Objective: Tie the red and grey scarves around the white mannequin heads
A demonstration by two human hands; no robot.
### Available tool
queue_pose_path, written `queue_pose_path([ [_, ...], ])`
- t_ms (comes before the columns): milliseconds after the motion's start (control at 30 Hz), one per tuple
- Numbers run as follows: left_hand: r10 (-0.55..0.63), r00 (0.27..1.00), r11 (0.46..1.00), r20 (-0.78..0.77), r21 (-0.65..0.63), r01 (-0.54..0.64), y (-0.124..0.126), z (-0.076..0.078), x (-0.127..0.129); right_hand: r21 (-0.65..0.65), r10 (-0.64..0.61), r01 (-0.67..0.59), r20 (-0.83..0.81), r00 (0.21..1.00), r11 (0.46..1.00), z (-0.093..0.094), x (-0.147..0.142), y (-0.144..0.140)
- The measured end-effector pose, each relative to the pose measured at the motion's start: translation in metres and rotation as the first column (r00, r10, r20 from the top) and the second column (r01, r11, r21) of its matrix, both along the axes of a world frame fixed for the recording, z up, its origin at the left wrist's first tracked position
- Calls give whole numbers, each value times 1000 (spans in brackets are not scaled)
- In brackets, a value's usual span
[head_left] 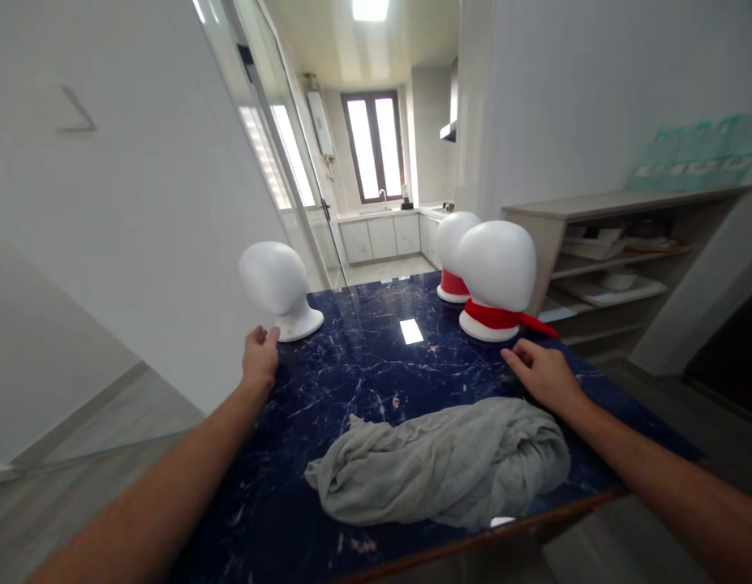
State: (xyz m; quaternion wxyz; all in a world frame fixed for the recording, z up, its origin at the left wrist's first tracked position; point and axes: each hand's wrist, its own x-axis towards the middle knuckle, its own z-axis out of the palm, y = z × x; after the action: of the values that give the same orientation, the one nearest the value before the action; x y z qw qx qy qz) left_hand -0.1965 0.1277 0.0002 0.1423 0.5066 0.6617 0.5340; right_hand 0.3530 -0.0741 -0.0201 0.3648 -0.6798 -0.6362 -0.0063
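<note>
My left hand (261, 357) is at the left edge of the table, its fingers curled against the rim of the base of a plain white mannequin head (273, 277). Resting near the right side, my right hand (544, 375) has loosely curled fingers and nothing visible in them. Just beyond it stands a second white mannequin head (498, 264) with a red scarf (491, 315) around its neck, one end trailing right. Partly hidden behind that is a third head (454, 237) with a red band (453, 284) at its neck. A crumpled grey cloth (442, 462) lies between my forearms.
Everything stands on a glossy dark blue marbled table (363, 365). To the right, a shelf unit (625, 203) holds trays and a bowl, with several clear bottles (698, 154) on top. A glass sliding door (290, 138) and a kitchen with a window (374, 146) are ahead.
</note>
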Motion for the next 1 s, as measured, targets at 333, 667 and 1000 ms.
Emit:
queue_pose_path([
  [333, -175, 889, 965, 423, 251, 71, -101, -17, 84, 430, -238, 207, 20, 971, 879, 109, 4, 35],
  [667, -229, 919, 952, 321, 273, 142, -104, -18, 79, 78, -138, 134, 48, 989, 988, 178, 12, 127],
  [1000, -313, 921, 930, 232, 273, 247, -107, -19, 92, 250, -104, 53, 196, 975, 967, 187, -38, 109],
])
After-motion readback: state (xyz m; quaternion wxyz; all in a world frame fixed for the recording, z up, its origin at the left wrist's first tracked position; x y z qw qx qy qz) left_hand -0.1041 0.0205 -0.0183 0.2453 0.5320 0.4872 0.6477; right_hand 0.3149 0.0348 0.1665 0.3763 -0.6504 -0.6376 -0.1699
